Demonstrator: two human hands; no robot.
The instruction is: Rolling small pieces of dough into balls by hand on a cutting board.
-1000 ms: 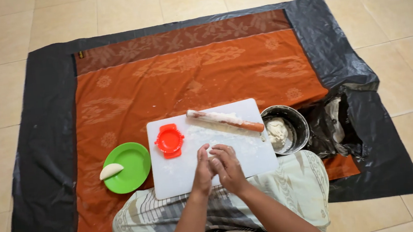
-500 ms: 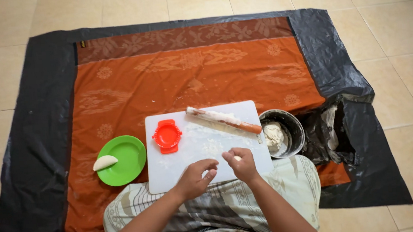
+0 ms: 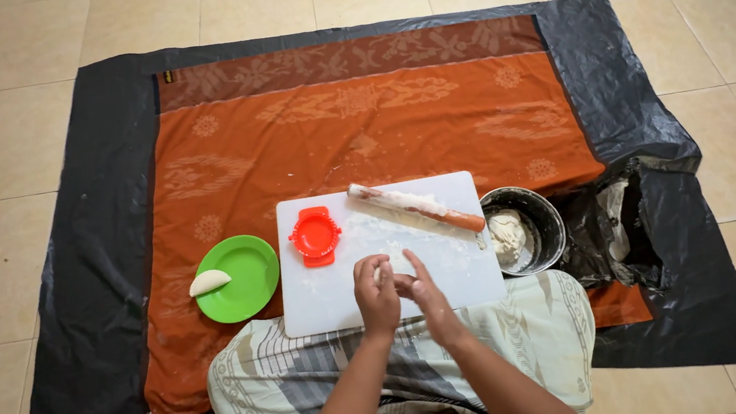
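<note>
Beige tiled floor point(image 3: 40, 111); a black plastic sheet point(image 3: 100, 284) spread on it, an orange patterned cloth point(image 3: 379, 135) on top. The person sits at the near edge of the cloth, lap covered by a pale striped fabric point(image 3: 521, 336).

A white cutting board point(image 3: 462, 270), dusted with flour, lies on the cloth before the knees. Over its near half, the left hand point(image 3: 377, 297) and right hand point(image 3: 425, 295) meet, palms facing and fingers loosely curled. A small pale piece of dough point(image 3: 379, 274) shows between them, only partly visible; both hands appear to press it, though the exact grip cannot be told.

Judgement on handling: the dough looks soft, light and pliable, likely tacky, so it would be held gently between the palms or fingertips without squeezing hard. Its shape and long axis are hidden by the hands.

On the board: a red round dumpling press point(image 3: 315, 236) at the left, lying flat; a rolling pin point(image 3: 417, 207) along the far edge, long axis running from far-left to near-right. Just right of the board, a metal bowl point(image 3: 546, 218) with more dough. Left of the board, a green plate point(image 3: 246, 284) carries one folded half-moon dumpling point(image 3: 209, 282). A black bag point(image 3: 605, 231) sits open beside the bowl.
</note>
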